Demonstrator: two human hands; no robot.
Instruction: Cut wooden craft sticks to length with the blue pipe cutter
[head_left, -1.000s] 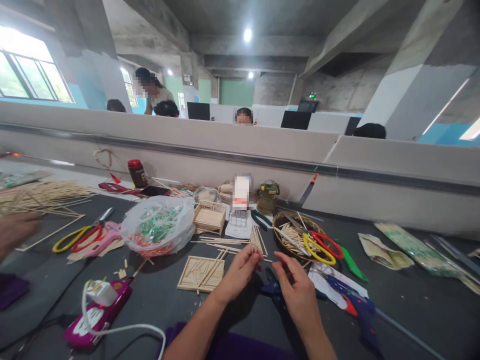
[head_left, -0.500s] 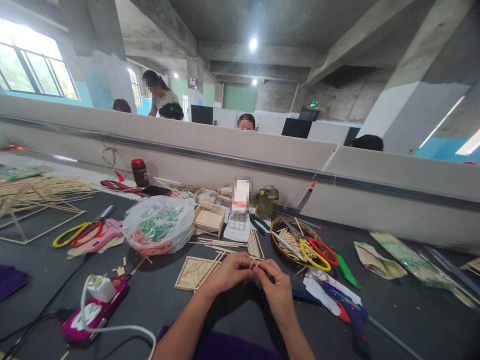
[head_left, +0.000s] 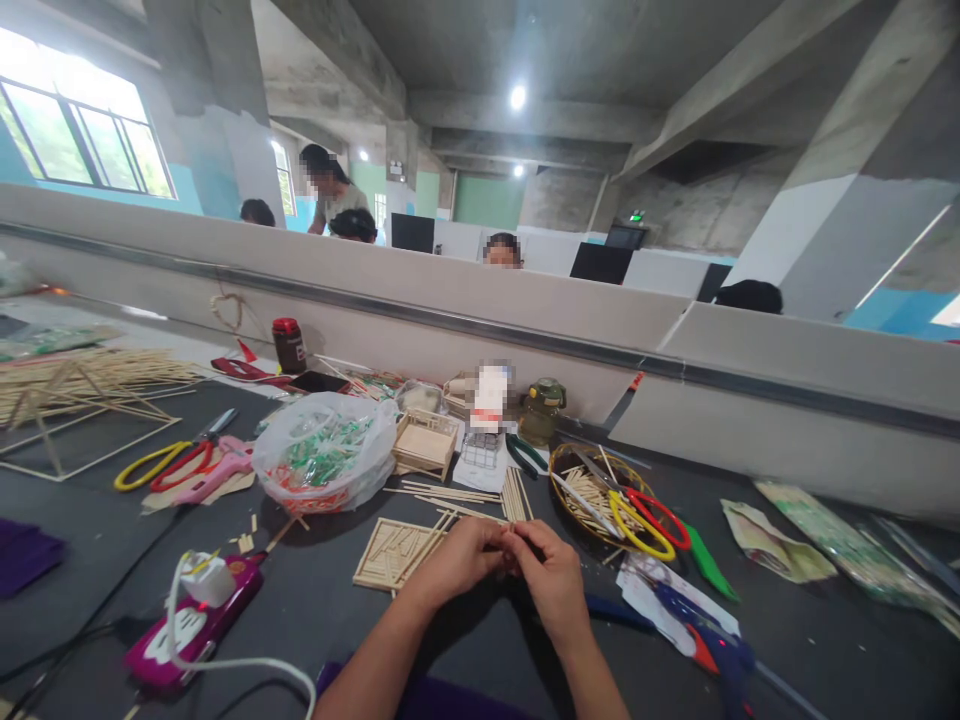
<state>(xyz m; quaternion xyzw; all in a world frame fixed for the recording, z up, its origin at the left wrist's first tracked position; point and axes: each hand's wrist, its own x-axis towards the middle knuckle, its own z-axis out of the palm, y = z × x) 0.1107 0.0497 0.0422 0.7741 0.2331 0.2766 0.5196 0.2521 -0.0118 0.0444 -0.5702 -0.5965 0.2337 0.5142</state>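
My left hand (head_left: 474,552) and my right hand (head_left: 546,565) meet over the dark table, fingertips pinched together. What they hold between them, if anything, is hidden by the fingers. Left of my left hand lies a flat panel of wooden sticks (head_left: 386,552), with a few loose sticks across its right side. Just beyond my hands are more loose wooden sticks (head_left: 516,495). A small wooden stick model (head_left: 424,447) stands further back. Right of my hands, a woven basket (head_left: 556,490) holds many short sticks, with yellow-and-red-handled scissors (head_left: 637,525) lying across it.
A plastic bag (head_left: 326,450) of green and red pieces sits left of centre. A pink power strip (head_left: 196,622) with a white cable lies front left. On the right is a blue glue gun (head_left: 709,635). A green bottle (head_left: 541,410) stands by the partition (head_left: 420,285).
The view has shifted slightly, so the table things appear a little further right. My hands stay pinched together in nearly the same pose.
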